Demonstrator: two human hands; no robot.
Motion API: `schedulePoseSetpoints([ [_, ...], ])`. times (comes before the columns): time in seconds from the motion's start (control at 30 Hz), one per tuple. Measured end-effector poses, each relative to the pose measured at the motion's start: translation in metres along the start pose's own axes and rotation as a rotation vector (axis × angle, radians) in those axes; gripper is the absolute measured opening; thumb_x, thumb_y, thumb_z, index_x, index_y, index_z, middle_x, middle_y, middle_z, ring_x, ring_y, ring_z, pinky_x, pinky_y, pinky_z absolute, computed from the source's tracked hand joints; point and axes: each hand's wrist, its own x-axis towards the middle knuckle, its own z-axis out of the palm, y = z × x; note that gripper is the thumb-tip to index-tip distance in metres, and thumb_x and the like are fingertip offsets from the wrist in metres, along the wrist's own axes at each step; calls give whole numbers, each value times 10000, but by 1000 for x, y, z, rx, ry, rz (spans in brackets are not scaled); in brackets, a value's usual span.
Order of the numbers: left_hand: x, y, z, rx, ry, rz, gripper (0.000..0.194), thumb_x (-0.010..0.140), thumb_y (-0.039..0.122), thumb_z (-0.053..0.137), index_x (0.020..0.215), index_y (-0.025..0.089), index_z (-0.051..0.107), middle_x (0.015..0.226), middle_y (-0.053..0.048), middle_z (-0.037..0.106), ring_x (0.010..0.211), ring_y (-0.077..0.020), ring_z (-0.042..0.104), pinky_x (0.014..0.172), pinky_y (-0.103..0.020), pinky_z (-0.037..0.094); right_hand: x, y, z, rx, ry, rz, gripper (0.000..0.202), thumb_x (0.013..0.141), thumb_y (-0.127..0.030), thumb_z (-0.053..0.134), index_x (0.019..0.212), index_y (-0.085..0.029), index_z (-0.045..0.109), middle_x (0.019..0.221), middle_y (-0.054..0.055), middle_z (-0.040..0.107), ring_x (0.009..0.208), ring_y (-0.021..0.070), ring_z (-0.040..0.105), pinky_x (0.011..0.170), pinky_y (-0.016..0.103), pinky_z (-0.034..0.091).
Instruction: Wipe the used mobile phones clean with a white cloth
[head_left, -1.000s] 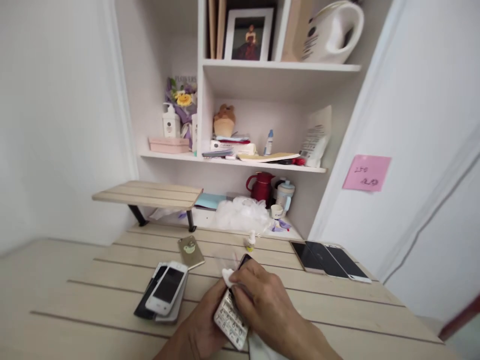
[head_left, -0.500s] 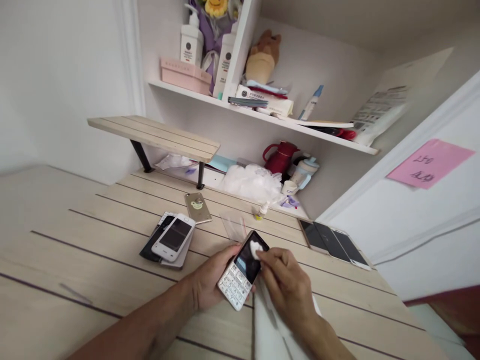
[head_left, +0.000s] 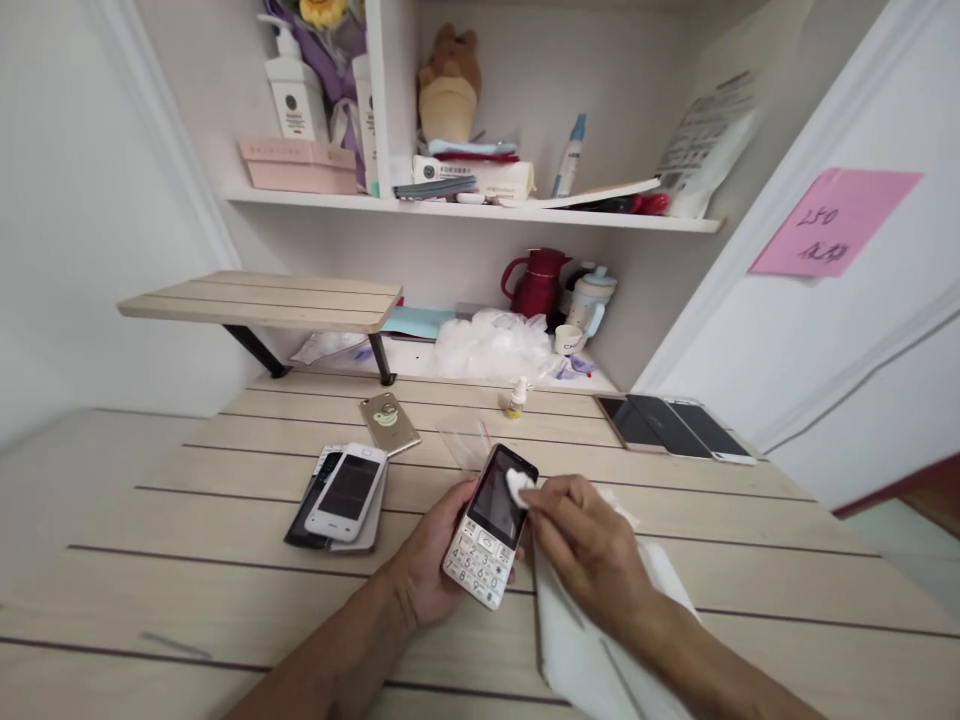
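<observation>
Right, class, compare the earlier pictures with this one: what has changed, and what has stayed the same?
The right hand has moved the white wad from the left edge of the keypad phone to the right side of its screen, uncovering most of it. Nothing was newly grasped or let go. The left hand still holds the phone; the small bottle and gold phone stayed put, despite the shifted view.

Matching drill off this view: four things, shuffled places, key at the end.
1. keypad phone
2. white wad
3. red jug
4. pink note

A. under the shelf
B. stuck up at the picture's right
C. held in the left hand
D. pinched in the right hand

Pairs: 1-C, 2-D, 3-A, 4-B
</observation>
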Motion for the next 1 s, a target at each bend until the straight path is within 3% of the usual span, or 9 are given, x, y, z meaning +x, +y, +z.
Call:
schedulePoseSetpoints([
  [0.1, -1, 1, 2, -29, 13, -9, 441, 927, 447, 482, 991, 67, 696, 781, -108, 757, 643, -189, 692, 617, -274, 513, -7, -20, -1, 48, -225, -207, 325, 944, -85, 479, 1239, -169, 584, 983, 94, 613, 855, 183, 629, 731, 308, 556],
  [0.17, -1, 2, 4, -50, 13, -12, 446, 934, 440, 471, 979, 60, 700, 816, -120, 763, 697, -183, 703, 668, -258, 515, -9, -26, 0, 49, -283, -266, 311, 944, -85, 475, 1216, -172, 599, 983, 92, 626, 869, 185, 635, 738, 305, 557],
  [0.37, 0, 0, 1, 0, 25, 10, 407, 929, 437, 478, 1016, 104, 694, 810, -105, 763, 635, -239, 702, 561, -330, 523, -4, 7, 8, 18, 52, 35, 260, 964, -156, 480, 1183, -199, 614, 993, 88, 597, 853, 191, 640, 705, 310, 564],
  [0.43, 1, 1, 0, 7, 24, -2, 420, 924, 452, 480, 1006, 102, 696, 805, -111, 761, 637, -239, 702, 560, -328, 521, -6, 4, 8, 47, 21, -5, 276, 950, -137, 491, 1200, -182, 600, 993, 95, 598, 860, 197, 637, 709, 314, 563],
  [0.53, 1, 2, -2, -4, 35, -18, 446, 922, 474, 476, 959, 93, 705, 764, -106, 758, 636, -212, 700, 591, -298, 517, -11, -13, 7, 74, -171, -206, 327, 929, -111, 513, 1245, -166, 575, 1004, 104, 614, 858, 209, 633, 721, 331, 558],
  [0.6, 1, 3, -2, -7, 49, -20, 457, 923, 482, 475, 965, 91, 707, 748, -99, 757, 653, -208, 703, 607, -288, 518, -13, -18, 7, 66, -227, -265, 335, 930, -108, 509, 1253, -169, 571, 1004, 104, 618, 848, 211, 629, 710, 338, 552],
  [0.77, 0, 0, 0, 37, 54, -5, 418, 933, 444, 477, 1022, 101, 698, 798, -104, 762, 643, -235, 707, 580, -331, 538, -3, 11, 8, 48, 38, 4, 259, 961, -132, 473, 1178, -186, 604, 978, 87, 593, 833, 193, 626, 687, 315, 544],
  [0.83, -1, 0, 1, 41, 65, 5, 416, 933, 435, 481, 1025, 93, 699, 812, -113, 763, 634, -242, 705, 570, -341, 540, -2, 15, 7, 50, 77, 34, 256, 959, -129, 471, 1176, -178, 598, 976, 88, 587, 841, 195, 627, 702, 323, 545],
  [1.0, -2, 2, 4, -7, 82, 5, 403, 927, 439, 497, 955, 100, 713, 772, -90, 759, 663, -201, 702, 614, -285, 527, -10, -9, 6, 67, -200, -219, 318, 946, -131, 494, 1251, -178, 567, 979, 96, 606, 818, 210, 625, 670, 338, 537],
])
